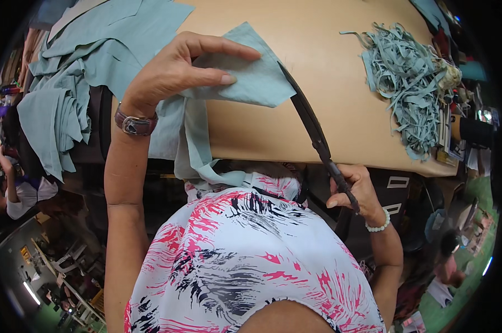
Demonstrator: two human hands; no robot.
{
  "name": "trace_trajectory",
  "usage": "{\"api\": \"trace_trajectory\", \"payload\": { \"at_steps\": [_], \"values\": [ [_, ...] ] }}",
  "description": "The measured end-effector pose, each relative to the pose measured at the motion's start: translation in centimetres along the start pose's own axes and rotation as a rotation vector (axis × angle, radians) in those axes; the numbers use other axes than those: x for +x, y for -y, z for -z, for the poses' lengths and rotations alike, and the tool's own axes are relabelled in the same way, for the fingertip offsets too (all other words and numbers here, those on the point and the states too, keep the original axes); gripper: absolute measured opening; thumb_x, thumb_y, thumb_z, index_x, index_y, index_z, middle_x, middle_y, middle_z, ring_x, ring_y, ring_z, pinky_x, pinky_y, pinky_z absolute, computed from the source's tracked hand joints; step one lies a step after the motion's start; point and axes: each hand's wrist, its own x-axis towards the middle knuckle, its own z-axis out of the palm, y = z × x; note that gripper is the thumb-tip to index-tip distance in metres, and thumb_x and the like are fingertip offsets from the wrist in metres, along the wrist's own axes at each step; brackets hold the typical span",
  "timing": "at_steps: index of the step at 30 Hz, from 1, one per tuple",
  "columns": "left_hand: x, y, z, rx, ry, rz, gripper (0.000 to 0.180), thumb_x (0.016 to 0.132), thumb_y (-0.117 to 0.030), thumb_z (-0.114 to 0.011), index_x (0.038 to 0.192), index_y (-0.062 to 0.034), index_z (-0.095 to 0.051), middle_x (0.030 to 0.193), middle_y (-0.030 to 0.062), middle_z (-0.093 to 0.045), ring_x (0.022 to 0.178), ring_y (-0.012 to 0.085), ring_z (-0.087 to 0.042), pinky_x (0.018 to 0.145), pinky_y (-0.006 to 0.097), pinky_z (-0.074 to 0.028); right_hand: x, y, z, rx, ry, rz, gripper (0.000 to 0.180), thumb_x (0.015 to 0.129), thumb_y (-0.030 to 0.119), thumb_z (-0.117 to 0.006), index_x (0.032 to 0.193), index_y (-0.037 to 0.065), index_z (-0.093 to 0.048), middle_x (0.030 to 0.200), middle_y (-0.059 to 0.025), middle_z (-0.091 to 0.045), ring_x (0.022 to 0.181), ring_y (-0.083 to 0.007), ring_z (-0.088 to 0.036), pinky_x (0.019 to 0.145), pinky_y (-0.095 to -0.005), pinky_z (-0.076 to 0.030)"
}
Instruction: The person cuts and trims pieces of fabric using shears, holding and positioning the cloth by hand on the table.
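Note:
My left hand (176, 69) pinches a piece of pale blue-green fabric (251, 83) and holds it up over the tan table (329, 72). Its thumb lies on top and its fingers beneath the near edge. A narrow strip of the same cloth (198, 150) hangs down from the piece toward my lap. My right hand (354, 191) grips the handles of long dark scissors (312, 127). Their blades reach up to the right edge of the held piece and touch it there. I wear a watch on the left wrist and a bead bracelet on the right.
A stack of cut blue-green fabric pieces (84, 66) lies at the table's left end. A heap of thin fabric trimmings (409, 83) sits at the right, beside cluttered small items (467, 122). Another person (18, 194) sits far left below.

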Motion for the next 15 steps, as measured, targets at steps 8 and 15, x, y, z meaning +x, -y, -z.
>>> {"api": "trace_trajectory", "payload": {
  "at_steps": [8,15],
  "values": [
    [-0.1,0.1,-0.1,-0.015,-0.004,0.003,0.039,0.069,-0.004,-0.065,0.108,-0.0006,-0.061,0.104,0.0078,-0.063,0.094,0.0112,-0.057,0.086,0.023,-0.042,-0.1,0.3,-0.2,-0.030,0.001,0.013,0.044,0.056,0.035,-0.083,0.059,0.006,-0.050,0.052,0.0044,-0.041,0.049,-0.0051,-0.036,0.044,-0.0211,-0.026],
    [-0.1,-0.1,0.0,-0.005,-0.008,0.001,0.039,0.068,-0.005,-0.066,0.107,-0.0005,-0.061,0.102,0.0076,-0.063,0.094,0.0117,-0.057,0.087,0.024,-0.041,-0.1,-0.5,0.0,0.127,0.067,-0.027,0.047,0.053,0.036,-0.085,0.061,0.004,-0.051,0.054,0.0024,-0.048,0.049,-0.0045,-0.044,0.044,-0.0195,-0.032]
  ]
}}
